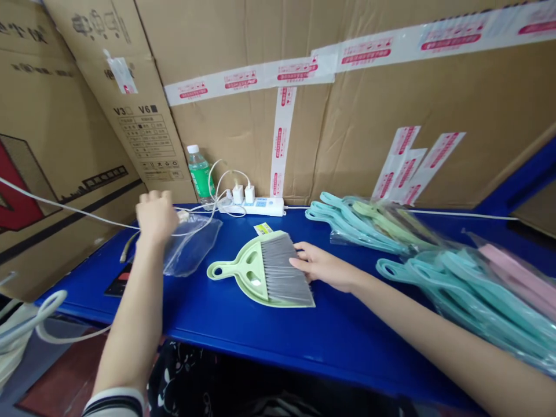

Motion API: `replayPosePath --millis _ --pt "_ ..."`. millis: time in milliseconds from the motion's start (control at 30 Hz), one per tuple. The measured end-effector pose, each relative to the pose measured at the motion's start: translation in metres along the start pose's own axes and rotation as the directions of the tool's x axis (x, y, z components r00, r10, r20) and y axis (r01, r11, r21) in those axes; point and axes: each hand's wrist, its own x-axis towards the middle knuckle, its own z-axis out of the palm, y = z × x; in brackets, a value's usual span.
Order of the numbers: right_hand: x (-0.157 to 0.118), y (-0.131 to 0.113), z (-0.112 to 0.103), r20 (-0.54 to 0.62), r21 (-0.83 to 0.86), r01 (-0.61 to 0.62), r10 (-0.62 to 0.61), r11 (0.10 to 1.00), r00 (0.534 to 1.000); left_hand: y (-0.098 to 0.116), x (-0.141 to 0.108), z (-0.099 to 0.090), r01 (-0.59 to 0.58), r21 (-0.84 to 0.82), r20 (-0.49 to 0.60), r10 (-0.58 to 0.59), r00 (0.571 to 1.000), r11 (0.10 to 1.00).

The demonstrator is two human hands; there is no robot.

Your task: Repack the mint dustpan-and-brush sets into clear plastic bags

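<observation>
Resting right hand: open, palm down, its fingertips lying on the right edge of the grey bristles, not gripping.
Raised left hand: fingers curled, back of the hand toward the camera, just beside the top of a transparent plastic bag; whether it pinches the bag cannot be told from this view.
Left sleeve: a striped cuff at the bottom of the view.
Dustpan set: a pale green mini dustpan lies flat on the blue tabletop, between the two hands, its looped handle pointing left. A hand brush with grey bristles sits in its scoop.
Label: a small yellow-and-white tag lies at the dustpan's far edge.
Behind: a white power strip holds two white plug adapters with tangled white cables, beside a water bottle with a green label.
Right side: bagged teal and green sets lie in a pile, and nearer sit bagged teal and pink sets.
Backdrop: cardboard boxes sealed with red-and-white tape stand along the tabletop's far edge.
</observation>
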Motion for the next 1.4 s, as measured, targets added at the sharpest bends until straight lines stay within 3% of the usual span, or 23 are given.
replayPosePath --millis 67,133,167,233,300,333,400,500,533,600,700,867,1067,1233,1300,1400 --pt "-0.009 -0.004 -0.007 -0.032 -0.155 0.056 -0.061 0.986 0.998 0.008 -0.001 0.021 -0.104 0.155 0.084 0.092 0.992 0.982" --pt "-0.023 -0.014 -0.021 -0.127 -0.448 0.168 -0.249 0.878 0.960 0.019 -0.006 0.047 -0.316 0.318 0.281 0.229 0.932 0.894" --pt "-0.032 -0.020 -0.030 -0.183 -0.613 0.211 -0.397 0.762 0.900 0.025 -0.009 0.061 -0.431 0.362 0.398 0.281 0.873 0.827" --pt "-0.047 -0.031 -0.048 -0.224 -0.833 0.198 -0.642 0.516 0.733 0.036 -0.013 0.089 -0.533 0.353 0.546 0.293 0.785 0.769" --pt "-0.058 -0.036 -0.060 -0.237 -0.923 0.095 -0.747 0.372 0.622 0.047 -0.012 0.118 -0.518 0.326 0.642 0.217 0.735 0.791" --pt "-0.061 -0.036 -0.064 -0.232 -0.949 0.034 -0.769 0.312 0.596 0.051 -0.009 0.133 -0.493 0.314 0.683 0.167 0.711 0.811" --pt "-0.062 -0.031 -0.063 -0.182 -0.981 -0.064 -0.759 0.182 0.625 0.058 0.000 0.163 -0.466 0.305 0.726 0.114 0.678 0.830" --pt "-0.059 -0.022 -0.048 -0.113 -0.991 -0.133 -0.593 0.010 0.797 0.064 0.015 0.204 -0.462 0.305 0.753 0.087 0.653 0.833" --pt "-0.058 -0.020 -0.043 -0.123 -0.987 -0.161 -0.535 -0.025 0.836 0.066 0.019 0.216 -0.463 0.301 0.763 0.080 0.641 0.834" --pt "-0.058 -0.018 -0.034 -0.158 -0.976 -0.207 -0.435 -0.067 0.887 0.067 0.024 0.235 -0.469 0.291 0.782 0.075 0.618 0.834" --pt "-0.060 -0.017 -0.027 -0.201 -0.970 -0.234 -0.318 -0.068 0.927 0.070 0.030 0.251 -0.481 0.276 0.806 0.072 0.588 0.832" --pt "-0.061 -0.015 -0.026 -0.263 -0.961 -0.276 -0.220 -0.027 0.939 0.074 0.028 0.260 -0.490 0.250 0.844 0.061 0.533 0.835" --pt "-0.070 -0.026 -0.037 -0.309 -0.944 -0.326 -0.218 -0.050 0.926 0.084 0.014 0.276 -0.515 0.288 0.799 0.094 0.594 0.807" --pt "-0.084 -0.035 -0.064 -0.360 -0.874 -0.453 -0.392 -0.175 0.847 0.091 0.013 0.278 -0.546 0.313 0.792 0.103 0.601 0.777" --pt "-0.088 -0.034 -0.073 -0.395 -0.849 -0.476 -0.321 -0.231 0.861 0.092 0.013 0.278 -0.555 0.323 0.789 0.105 0.605 0.767" --pt "-0.090 -0.030 -0.080 -0.370 -0.867 -0.417 -0.207 -0.273 0.905 0.091 0.015 0.278 -0.563 0.332 0.785 0.110 0.610 0.757"
